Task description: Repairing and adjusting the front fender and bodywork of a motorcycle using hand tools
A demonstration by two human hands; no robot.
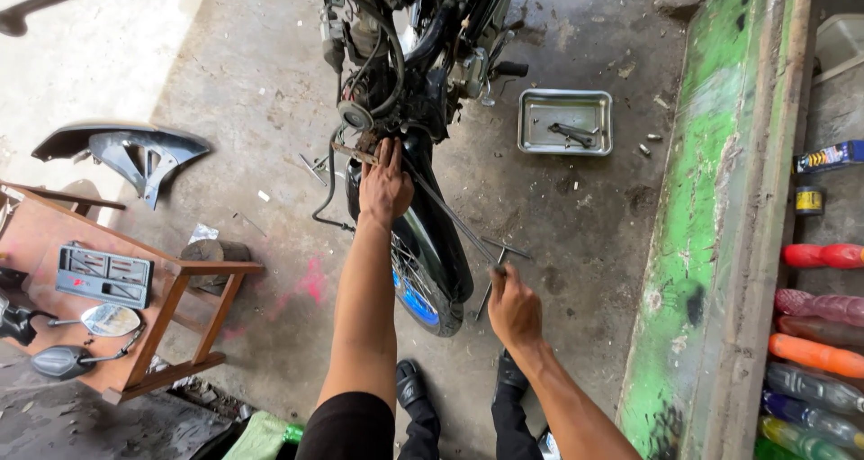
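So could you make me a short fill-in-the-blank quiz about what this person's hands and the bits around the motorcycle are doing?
1. The left hand rests on the motorcycle's black front ____.
2. The right hand holds a long metal ____.
3. The metal tray lies on the concrete ____.
4. Two mirrors lie on the ____ wooden bench.

Missing words: fender; rod; floor; reddish

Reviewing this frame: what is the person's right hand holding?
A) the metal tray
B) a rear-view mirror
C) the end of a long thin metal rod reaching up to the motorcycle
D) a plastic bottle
C: the right hand grips the lower end of a long thin rod that slants up toward the motorcycle, where the left hand rests.
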